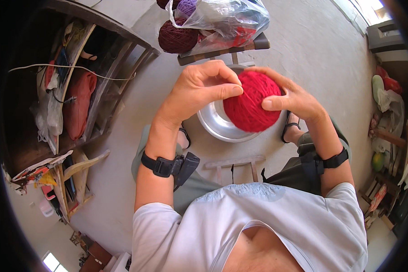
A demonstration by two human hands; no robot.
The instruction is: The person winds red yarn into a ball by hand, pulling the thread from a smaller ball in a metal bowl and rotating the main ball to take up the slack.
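A large ball of red yarn (251, 106) is gripped in my right hand (297, 97), the thumb on its near side and the fingers behind its far edge. My left hand (199, 86) pinches at the ball's upper left side, thumb and forefinger tips together. Any strand between those tips is too small to make out. Below the ball stands a round silver metal basin (211, 120) on the floor, partly hidden by the yarn.
Ahead, a stool (260, 42) bears a clear plastic bag (226, 20), a dark maroon yarn ball (177, 37) and a purple one (186, 8). A wooden cabinet (118, 27) with bags stands at left. Cluttered shelves (390, 138) line the right side. A small wooden stool (235, 162) is near my legs.
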